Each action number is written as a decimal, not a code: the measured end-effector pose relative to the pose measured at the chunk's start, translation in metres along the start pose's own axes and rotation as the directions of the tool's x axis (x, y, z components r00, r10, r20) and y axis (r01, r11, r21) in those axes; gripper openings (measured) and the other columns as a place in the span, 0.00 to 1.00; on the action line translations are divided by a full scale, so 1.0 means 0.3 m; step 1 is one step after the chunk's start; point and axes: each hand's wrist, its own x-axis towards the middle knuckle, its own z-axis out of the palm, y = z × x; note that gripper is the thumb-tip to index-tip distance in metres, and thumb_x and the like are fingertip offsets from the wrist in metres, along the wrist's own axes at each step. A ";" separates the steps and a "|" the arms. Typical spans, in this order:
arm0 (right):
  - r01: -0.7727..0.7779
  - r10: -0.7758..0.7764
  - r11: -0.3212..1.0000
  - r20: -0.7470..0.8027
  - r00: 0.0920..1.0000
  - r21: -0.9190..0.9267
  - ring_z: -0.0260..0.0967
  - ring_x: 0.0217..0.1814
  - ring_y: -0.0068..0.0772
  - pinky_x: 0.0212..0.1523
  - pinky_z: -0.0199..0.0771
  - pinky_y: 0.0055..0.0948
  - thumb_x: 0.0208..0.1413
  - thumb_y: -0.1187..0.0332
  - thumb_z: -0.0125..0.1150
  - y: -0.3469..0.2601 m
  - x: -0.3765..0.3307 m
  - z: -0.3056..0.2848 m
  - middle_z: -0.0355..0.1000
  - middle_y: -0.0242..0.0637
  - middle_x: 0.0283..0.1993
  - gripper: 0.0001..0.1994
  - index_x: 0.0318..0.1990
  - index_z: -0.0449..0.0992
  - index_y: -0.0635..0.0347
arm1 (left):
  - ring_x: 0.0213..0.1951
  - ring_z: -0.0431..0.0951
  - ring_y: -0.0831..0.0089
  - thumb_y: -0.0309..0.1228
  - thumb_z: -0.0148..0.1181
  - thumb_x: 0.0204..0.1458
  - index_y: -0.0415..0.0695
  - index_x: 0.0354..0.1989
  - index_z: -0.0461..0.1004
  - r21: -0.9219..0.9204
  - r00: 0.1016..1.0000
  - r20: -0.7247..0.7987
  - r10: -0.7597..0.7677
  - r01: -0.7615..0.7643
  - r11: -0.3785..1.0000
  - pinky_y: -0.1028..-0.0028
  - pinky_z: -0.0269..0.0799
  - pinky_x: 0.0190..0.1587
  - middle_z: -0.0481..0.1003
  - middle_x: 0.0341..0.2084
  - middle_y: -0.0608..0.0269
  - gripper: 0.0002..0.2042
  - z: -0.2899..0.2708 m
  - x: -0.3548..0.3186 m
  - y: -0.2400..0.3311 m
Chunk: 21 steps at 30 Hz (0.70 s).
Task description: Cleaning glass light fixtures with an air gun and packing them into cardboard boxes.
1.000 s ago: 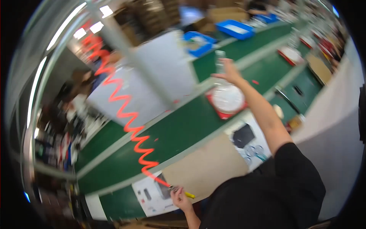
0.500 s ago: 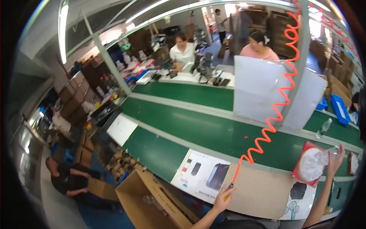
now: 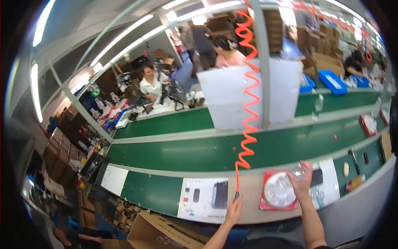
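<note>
My left hand (image 3: pixel 233 206) is closed around a small yellow-tipped tool (image 3: pixel 236 196) at the bottom end of the orange coiled hose (image 3: pixel 248 103), which climbs from my grip past the green conveyor belt (image 3: pixel 199 151) and up beside a grey post. That hand sits at the near edge of the worktop (image 3: pixel 248 199), just right of the printed instruction sheet (image 3: pixel 205 198) showing dark device pictures.

My right hand (image 3: pixel 301 182) grasps a clear plastic piece (image 3: pixel 297 170), fingers wrapped about it, just right of the red tray (image 3: pixel 265 202). A round clear cover (image 3: pixel 278 190) lies in that tray, touching the heel of my hand as far as I can tell. Right of the tray lies a second sheet with a dark device on it (image 3: pixel 318 177).

Beyond the belt, behind a white board (image 3: pixel 226 97), other people sit at their own stations. Below the instruction sheet, an open cardboard box (image 3: pixel 166 232) stands on the floor.
</note>
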 end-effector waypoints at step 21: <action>-0.472 0.469 0.875 0.051 0.882 0.111 0.77 0.34 0.36 0.36 0.75 0.29 0.53 0.71 0.59 0.545 -0.593 -0.268 0.77 0.44 0.32 0.09 0.39 0.76 0.66 | 0.52 0.66 0.55 0.42 0.57 0.56 0.48 0.66 0.58 0.187 0.991 0.061 -0.121 0.108 0.976 0.66 0.62 0.56 0.60 0.52 0.43 0.29 0.385 0.053 0.000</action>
